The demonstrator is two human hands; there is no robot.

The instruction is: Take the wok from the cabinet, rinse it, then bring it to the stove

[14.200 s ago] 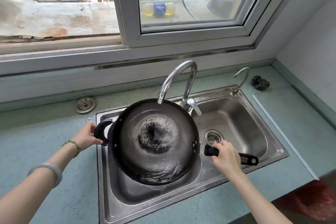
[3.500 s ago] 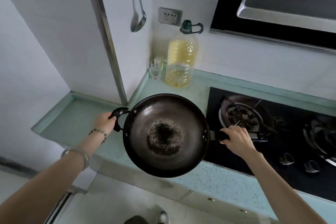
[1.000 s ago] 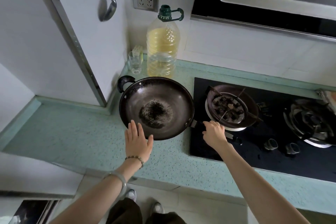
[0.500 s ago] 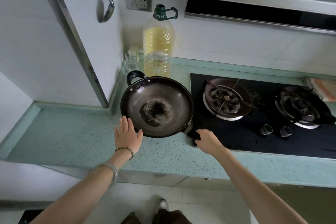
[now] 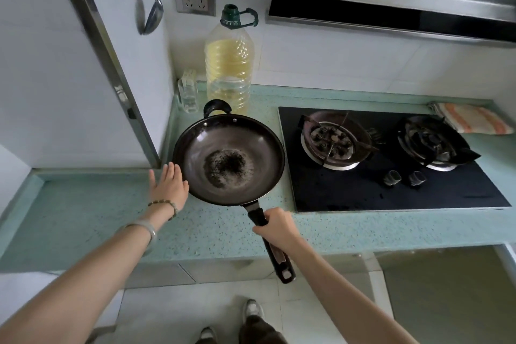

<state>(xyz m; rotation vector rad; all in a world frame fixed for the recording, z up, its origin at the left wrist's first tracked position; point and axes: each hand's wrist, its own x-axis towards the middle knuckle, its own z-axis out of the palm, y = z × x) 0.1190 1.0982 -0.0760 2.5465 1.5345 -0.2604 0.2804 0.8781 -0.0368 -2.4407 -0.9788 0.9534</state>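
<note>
Two hands frame a rinsed-looking wok beside the stove. At far left the left hand (image 5: 169,186) lies open, fingers straight and together, its palm against the outer left wall of the wok (image 5: 229,159); we cannot tell whether it presses or only touches. The wok sits directly between the hands, low over the speckled green countertop (image 5: 97,218) and apparently resting on it, with a dark scorched patch at the centre of its bowl. Its long axis runs away from us: the small loop handle (image 5: 217,107) points to the far side, just in front of the oil bottle (image 5: 228,64), while the long handle (image 5: 282,262) points back toward us and overhangs the counter's front edge. The right hand (image 5: 276,227) is wrapped round that long handle close to the bowl, fingers curled fully about the grip.

To the right of both hands lies the black gas hob (image 5: 391,190), its edge just beside the wok's right rim. The near burner (image 5: 332,144) stands beyond and to the right of the right hand, which is the closer of the two to it. We judge the task nearly done: what remains is a short carry to the right, led by the hand on the handle. A striped cloth (image 5: 472,120) lies farthest right.
</note>
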